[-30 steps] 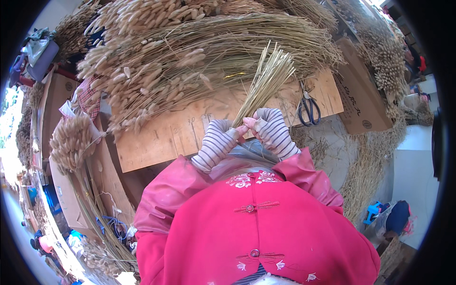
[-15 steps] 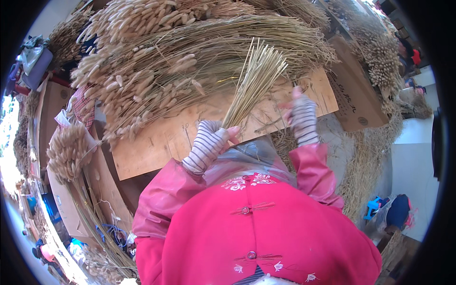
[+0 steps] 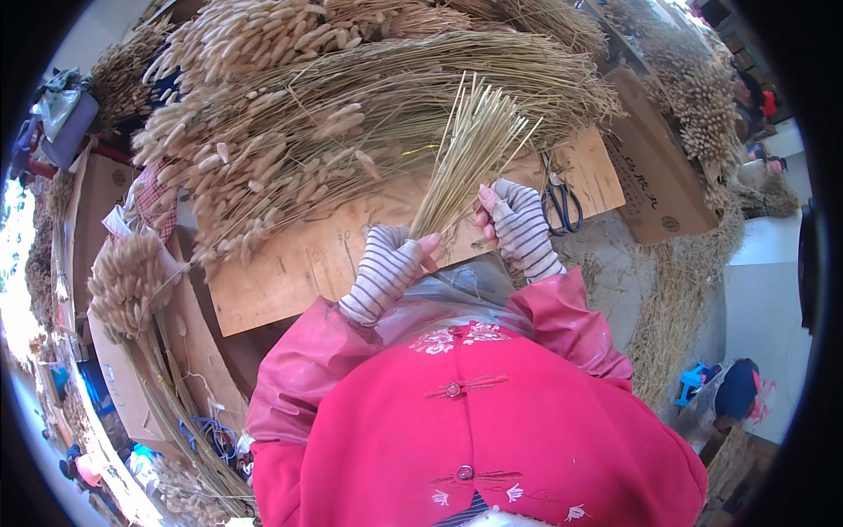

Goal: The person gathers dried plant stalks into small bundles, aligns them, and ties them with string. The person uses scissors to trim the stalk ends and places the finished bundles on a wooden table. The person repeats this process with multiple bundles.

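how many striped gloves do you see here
2: one striped glove on the left hand, which holds the stalk bundle; one on the right hand, near the scissors. Others may be hidden.

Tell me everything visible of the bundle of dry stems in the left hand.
The bundle of thin, straw-yellow dry stems is gripped near its lower end by the striped-gloved left hand. It leans rightward above the tan wooden board, fanning to uneven tips. The striped-gloved right hand is close; contact is unclear.
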A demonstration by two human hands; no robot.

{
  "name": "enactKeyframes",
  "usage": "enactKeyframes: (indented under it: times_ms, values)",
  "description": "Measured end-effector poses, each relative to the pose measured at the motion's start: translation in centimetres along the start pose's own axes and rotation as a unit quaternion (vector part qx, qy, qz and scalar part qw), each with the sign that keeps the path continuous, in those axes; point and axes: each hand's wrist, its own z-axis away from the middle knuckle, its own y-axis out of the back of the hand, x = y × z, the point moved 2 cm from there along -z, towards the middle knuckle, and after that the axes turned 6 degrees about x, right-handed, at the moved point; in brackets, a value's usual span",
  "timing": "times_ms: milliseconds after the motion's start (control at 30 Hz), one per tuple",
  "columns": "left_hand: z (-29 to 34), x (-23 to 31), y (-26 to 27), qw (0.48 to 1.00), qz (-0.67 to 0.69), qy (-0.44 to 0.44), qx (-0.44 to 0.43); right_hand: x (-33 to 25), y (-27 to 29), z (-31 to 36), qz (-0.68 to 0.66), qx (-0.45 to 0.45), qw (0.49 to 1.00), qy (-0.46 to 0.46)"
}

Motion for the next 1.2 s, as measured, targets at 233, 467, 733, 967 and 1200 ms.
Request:
enactKeyframes:
  times_ms: [233, 467, 733, 967, 1200]
  values:
    - [-0.2, -0.2, 0.4, 0.999, 0.021, -0.004, -0.041, -2.3, 7.6, -2.7, -0.301, 0.137, 0.943, 0.047]
    - [0.0, 0.7, 0.0, 0.997, 0.018, -0.009, -0.081, 0.7, 2.7, -0.1, 0.013, -0.092, 0.996, -0.003]
    - [-0.6, 1.2, 4.6, 0.994, 0.066, -0.048, -0.078, 0.3, -2.1, 0.0, -0.083, -0.005, 0.996, 0.028]
    - [0.9, -0.1, 4.8, 0.986, -0.080, -0.035, -0.145, 0.4, -3.0, 0.1, -0.062, 0.074, 0.995, 0.027]
    - [1.4, -0.2, 4.6, 0.963, -0.110, -0.017, -0.244, 1.3, -2.3, -1.0, 0.037, 0.127, 0.991, -0.030]
